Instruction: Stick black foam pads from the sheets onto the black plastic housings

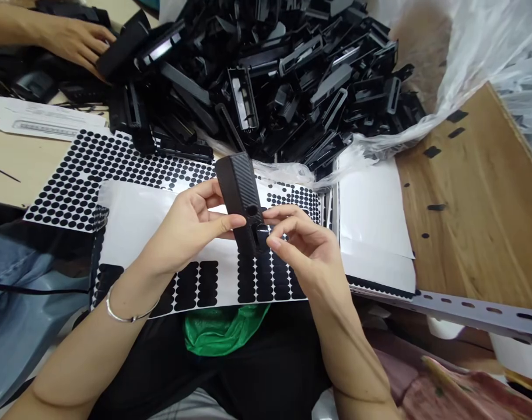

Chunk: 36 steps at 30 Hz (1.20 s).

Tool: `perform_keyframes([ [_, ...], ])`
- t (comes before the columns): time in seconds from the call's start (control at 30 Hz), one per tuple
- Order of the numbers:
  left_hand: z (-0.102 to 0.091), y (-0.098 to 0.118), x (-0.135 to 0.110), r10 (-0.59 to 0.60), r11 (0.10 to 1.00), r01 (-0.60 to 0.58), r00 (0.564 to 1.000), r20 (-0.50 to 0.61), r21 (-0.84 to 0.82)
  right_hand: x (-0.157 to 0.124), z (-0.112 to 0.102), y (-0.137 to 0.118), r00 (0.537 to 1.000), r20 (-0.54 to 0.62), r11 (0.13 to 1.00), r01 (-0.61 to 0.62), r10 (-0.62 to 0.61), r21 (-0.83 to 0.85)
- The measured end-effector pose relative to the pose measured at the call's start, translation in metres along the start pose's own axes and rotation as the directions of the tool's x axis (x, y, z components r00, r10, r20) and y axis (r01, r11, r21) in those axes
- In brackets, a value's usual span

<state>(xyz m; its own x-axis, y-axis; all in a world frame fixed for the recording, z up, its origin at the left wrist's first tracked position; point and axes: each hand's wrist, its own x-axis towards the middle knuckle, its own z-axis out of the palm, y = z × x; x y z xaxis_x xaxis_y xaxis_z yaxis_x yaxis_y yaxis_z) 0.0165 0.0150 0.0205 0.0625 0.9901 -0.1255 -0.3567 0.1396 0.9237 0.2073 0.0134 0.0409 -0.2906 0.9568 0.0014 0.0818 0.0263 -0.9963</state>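
A long black plastic housing [240, 186] with a ribbed, carbon-look face and a round hole is tilted upright in front of me. My left hand [200, 216] grips it from the left side, thumb across its front. At its lower right, my right hand [301, 239] pinches a small glossy black piece [262, 234] against the housing; whether it is a sticker or part of the housing I cannot tell. Below both hands lies a white sheet [227, 274] with columns of black oval stickers. Another sheet [60, 195] carries rows of black round stickers at the left.
A large heap of black plastic housings [283, 76] fills the back, in a clear plastic bag [462, 76]. Another person's hand [76, 44] touches a black part at upper left. White sheets [373, 204] and a wooden board [471, 216] with loose black stickers lie right.
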Motion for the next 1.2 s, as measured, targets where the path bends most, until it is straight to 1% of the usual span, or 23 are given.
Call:
perform_keyframes([
  [0.1, -0.0004, -0.0008, 0.0001, 0.012, 1.000, -0.012, 1.000, -0.007, 0.011, -0.0012, 0.0009, -0.0009, 1.000, -0.009, 0.999, -0.011, 0.011, -0.031],
  [0.23, -0.0006, -0.0012, 0.0002, 0.023, 1.000, -0.023, 1.000, -0.006, 0.016, -0.0018, 0.0019, -0.0009, 1.000, -0.012, 0.999, 0.010, -0.010, -0.049],
  [0.43, -0.0004, 0.0016, -0.0004, 0.023, 0.999, -0.025, 0.999, 0.039, 0.033, -0.0020, 0.0017, -0.0005, 1.000, -0.009, 0.998, 0.029, -0.030, -0.055],
  [0.6, -0.0001, 0.0024, -0.0001, 0.035, 0.999, -0.035, 0.998, 0.048, 0.008, -0.0020, 0.0020, -0.0006, 0.999, -0.005, 0.998, 0.045, -0.045, -0.054],
  [1.0, -0.0005, 0.0017, -0.0018, 0.037, 0.999, -0.037, 0.999, 0.011, 0.005, -0.0025, 0.0058, 0.0016, 0.996, -0.027, 0.996, 0.078, -0.079, -0.048],
  [1.2, -0.0033, 0.0006, -0.0045, 0.095, 0.995, -0.095, 0.995, 0.010, 0.032, -0.0041, 0.0075, 0.0026, 0.997, -0.039, 0.998, 0.063, -0.064, -0.027],
])
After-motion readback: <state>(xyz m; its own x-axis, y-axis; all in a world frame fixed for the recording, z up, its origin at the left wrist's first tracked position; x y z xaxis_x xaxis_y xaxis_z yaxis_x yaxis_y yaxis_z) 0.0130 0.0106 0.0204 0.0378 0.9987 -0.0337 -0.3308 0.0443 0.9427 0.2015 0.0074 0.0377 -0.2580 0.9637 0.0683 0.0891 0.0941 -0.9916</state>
